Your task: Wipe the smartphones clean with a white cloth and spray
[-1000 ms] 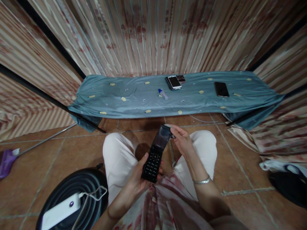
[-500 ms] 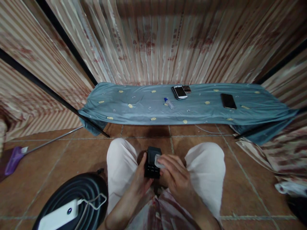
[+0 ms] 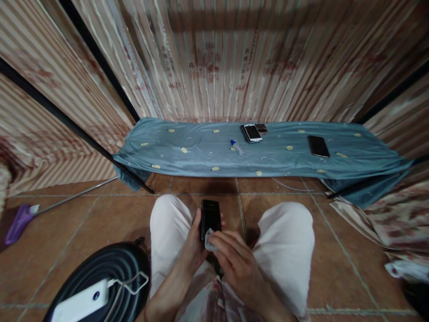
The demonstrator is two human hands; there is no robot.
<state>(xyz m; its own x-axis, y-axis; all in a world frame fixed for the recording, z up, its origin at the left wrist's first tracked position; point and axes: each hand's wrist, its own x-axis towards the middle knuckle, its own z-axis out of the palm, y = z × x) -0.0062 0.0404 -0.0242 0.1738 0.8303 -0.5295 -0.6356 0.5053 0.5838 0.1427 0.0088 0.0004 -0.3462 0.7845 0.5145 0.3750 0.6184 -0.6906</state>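
Observation:
I sit with my knees apart over a brown tiled floor. My left hand grips a black slider phone, held upright between my knees with its dark screen showing. My right hand presses a small pale cloth pad against the lower part of the phone; its fingers cover the keypad.
A low bench under a blue-grey cloth carries a small bottle, a stack of phones and a lone black phone. A black round tub with a white power bank stands at my left. A purple broom lies at the far left.
The phone was open at arm's length with my right hand at its top; now it is drawn in close, and my right hand with the pad has slid down to its lower part.

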